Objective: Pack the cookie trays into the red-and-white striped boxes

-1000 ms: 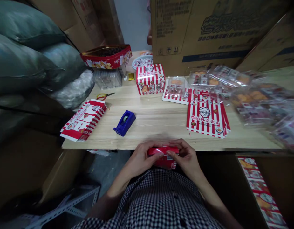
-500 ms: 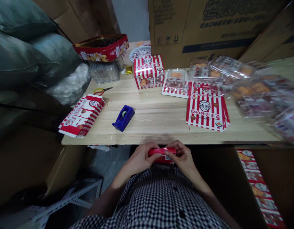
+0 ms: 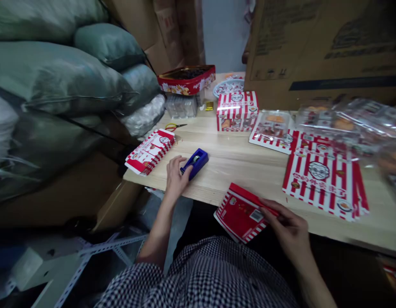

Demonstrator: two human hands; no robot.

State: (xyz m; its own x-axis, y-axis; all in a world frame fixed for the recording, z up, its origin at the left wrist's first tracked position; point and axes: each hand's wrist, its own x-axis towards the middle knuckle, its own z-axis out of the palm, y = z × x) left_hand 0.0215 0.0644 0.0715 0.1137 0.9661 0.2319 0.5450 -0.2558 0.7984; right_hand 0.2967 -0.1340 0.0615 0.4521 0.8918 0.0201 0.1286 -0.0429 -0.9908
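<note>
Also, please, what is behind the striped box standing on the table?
Behind the striped box, a pale plate with small wrapped packets shows, and a large cardboard carton towards the right. The box covers the plate's near part, so anything there cannot be seen.

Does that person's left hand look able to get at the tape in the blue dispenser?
Probably yes: the left hand is at the near end of the blue tape dispenser, nothing visible covers the tape roll, and the right hand holds the red-and-white carton apart.

tilted red carton, blue tape dispenser nearby
</note>
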